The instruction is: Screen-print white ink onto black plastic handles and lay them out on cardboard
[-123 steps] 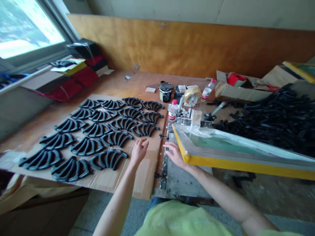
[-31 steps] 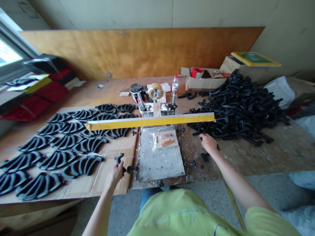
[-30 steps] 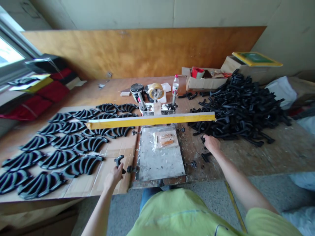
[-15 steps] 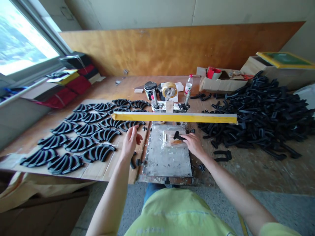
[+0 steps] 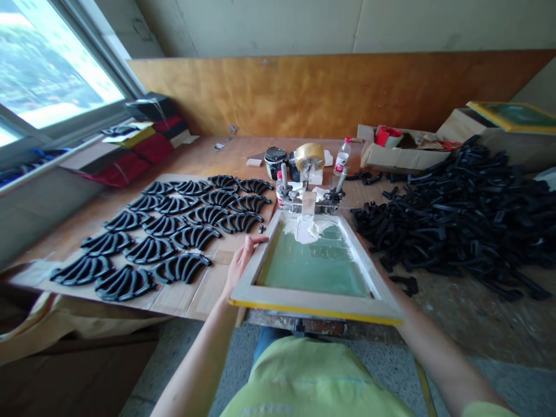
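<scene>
Fingers of the left hand (image 5: pixel 240 263) curl on the printing frame (image 5: pixel 315 263) lying over the press bed; right hand hidden, grip unknowable. One-sided pull could smear ink.

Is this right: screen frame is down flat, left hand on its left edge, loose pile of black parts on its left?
Not quite. The head view shows the loose pile to the right of the screen frame; rows lie on the left. The left hand is on the frame's left edge.
</scene>
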Available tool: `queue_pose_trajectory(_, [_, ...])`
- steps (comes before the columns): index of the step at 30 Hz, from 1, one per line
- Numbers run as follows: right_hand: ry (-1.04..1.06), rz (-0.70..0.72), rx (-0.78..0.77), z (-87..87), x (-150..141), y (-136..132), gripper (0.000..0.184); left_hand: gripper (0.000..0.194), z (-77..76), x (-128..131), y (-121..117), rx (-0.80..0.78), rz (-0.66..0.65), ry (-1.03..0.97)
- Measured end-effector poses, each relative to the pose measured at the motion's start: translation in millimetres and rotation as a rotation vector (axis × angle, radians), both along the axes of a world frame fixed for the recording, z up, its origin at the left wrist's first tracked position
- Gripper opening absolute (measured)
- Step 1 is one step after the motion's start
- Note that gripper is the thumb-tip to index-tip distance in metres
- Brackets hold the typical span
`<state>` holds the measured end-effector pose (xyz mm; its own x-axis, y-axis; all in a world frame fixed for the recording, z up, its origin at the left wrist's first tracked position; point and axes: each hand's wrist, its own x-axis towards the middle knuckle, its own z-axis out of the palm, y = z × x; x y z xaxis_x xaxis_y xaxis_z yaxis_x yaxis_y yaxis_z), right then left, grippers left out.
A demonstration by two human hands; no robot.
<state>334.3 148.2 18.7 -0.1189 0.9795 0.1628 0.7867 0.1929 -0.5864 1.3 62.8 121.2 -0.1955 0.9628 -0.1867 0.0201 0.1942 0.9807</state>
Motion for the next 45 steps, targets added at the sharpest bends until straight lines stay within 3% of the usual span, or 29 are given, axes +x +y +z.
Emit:
queue_pose_trajectory(2, [-0.024,-0.082,0.044,14.6,6.6,17.0,0.026,0.059,-24.4,-5.7,-12.4,-0.105,-0.071,0.049])
queue_pose_trajectory(4, [-0.062,-0.072,0.179,31.2,-7.2,34.4,0.031,0.065,-54.0,-7.3,-19.2,-0.163,-0.102,0.02])
queue_pose_trajectory(7, [-0.167,0.114,0.336,51.0,-54.2,55.1,0.052,0.073,-95.8,-5.1,-21.1,-0.171,-0.08,0.038])
queue_pose_trajectory(9, [-0.273,0.22,0.29,55.9,-85.1,63.1,0.043,0.071,-114.8,-3.6,-20.0,-0.164,-0.064,0.084])
queue_pose_trajectory(13, [-0.447,0.307,0.102,46.9,-111.7,57.7,0.012,0.068,-130.4,-3.5,-18.7,-0.169,-0.072,0.087])
queue_pose_trajectory(16, [-0.473,0.351,0.12,37.8,-105.6,31.4,0.012,0.067,-133.7,-4.8,-18.9,-0.16,-0.078,0.061])
queue_pose_trajectory(20, [-0.448,0.624,0.201,40.3,-85.8,-4.6,0.015,0.065,-136.0,-6.2,-19.1,-0.16,-0.089,0.103])
queue_pose_trajectory(23, [-0.394,0.759,0.193,47.6,-75.5,-6.6,0.01,0.064,-134.3,-5.8,-19.2,-0.161,-0.084,0.135])
queue_pose_trajectory(28, [-0.306,0.567,0.242,37.4,-77.3,0.4,0.013,0.064,-128.6,-3.9,-20.1,-0.14,-0.075,0.125])
queue_pose_trajectory(31, [-0.294,0.64,0.295,26.4,-76.2,-11.4,0.023,0.066,-123.9,-3.3,-21.3,-0.143,-0.087,0.112])
queue_pose_trajectory(34, [-0.26,0.65,0.256,31.4,-76.0,-10.5,0.017,0.065,-113.9,-2.8,-22.7,-0.155,-0.099,0.104])
queue_pose_trajectory(36, [-0.225,0.546,0.224,43.5,-82.0,5.7,0.019,0.065,-102.3,-3.4,-23.2,-0.176,-0.099,0.08])
queue_pose_trajectory(39, [-0.214,0.345,0.184,65.9,-91.7,43.8,0.046,0.07,-76.7,-6.8,-21.5,-0.208,-0.123,-0.048])
queue_pose_trajectory(41, [-0.218,0.236,0.165,77.6,-86.2,67.3,0.055,0.066,-55.0,-9.3,-17.3,-0.2,-0.126,-0.097])
queue_pose_trajectory(43, [-0.174,0.144,0.159,81.9,-65.5,82.7,0.051,0.057,-31.3,-9.0,-8.9,-0.155,-0.1,-0.075])
queue_pose_trajectory(45, [-0.083,0.015,0.137,75.7,-34.7,86.7,0.038,0.052,-7.5,-4.2,4.4,-0.045,-0.054,-0.078])
